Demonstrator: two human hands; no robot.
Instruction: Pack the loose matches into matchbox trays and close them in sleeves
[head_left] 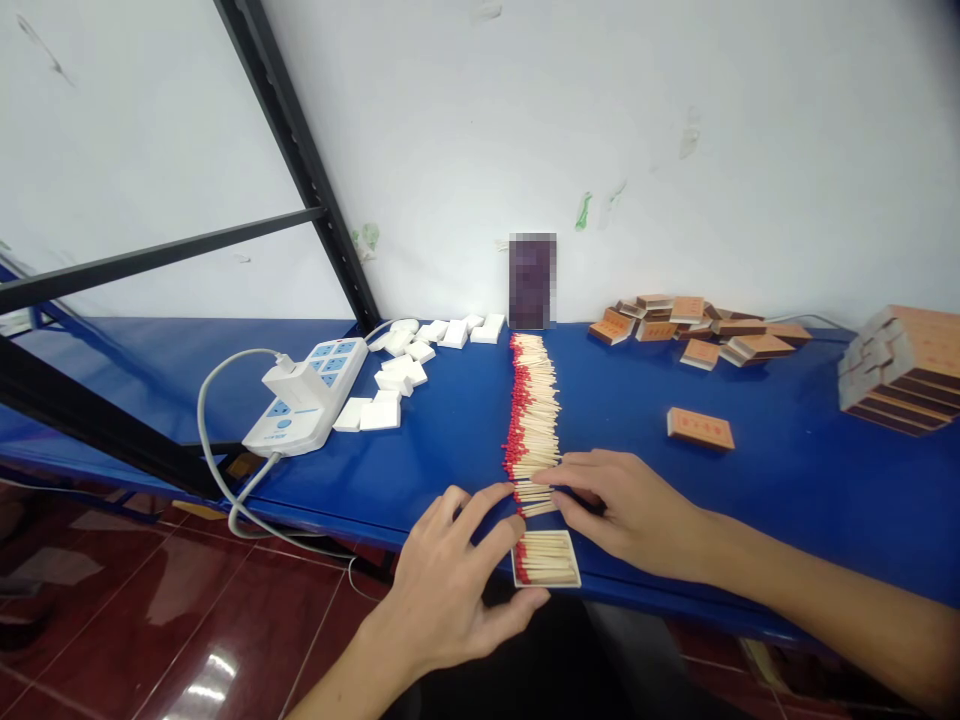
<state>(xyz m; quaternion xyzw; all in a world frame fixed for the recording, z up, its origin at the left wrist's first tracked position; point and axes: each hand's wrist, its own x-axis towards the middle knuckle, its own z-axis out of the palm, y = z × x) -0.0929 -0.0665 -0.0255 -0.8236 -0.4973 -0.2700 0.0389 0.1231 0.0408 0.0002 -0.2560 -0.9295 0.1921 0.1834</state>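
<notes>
A long row of red-tipped matches [533, 410] lies across the blue table [787, 470], running away from me. At its near end a small bunch of matches [534, 497] sits between my two hands. My left hand [450, 575] has its fingers stretched toward that bunch, with the thumb against a white inner tray [546, 560] filled with matches at the table's front edge. My right hand [630, 505] lies over the bunch from the right, fingertips pressing on the sticks.
Several white inner trays [397, 375] lie beside a white power strip [306, 405] with a plug and cable at left. Orange matchbox sleeves [690, 325] are piled at back right, one sleeve [700, 428] lies alone, a stack [904, 370] stands at far right. A black metal frame [300, 160] rises at left.
</notes>
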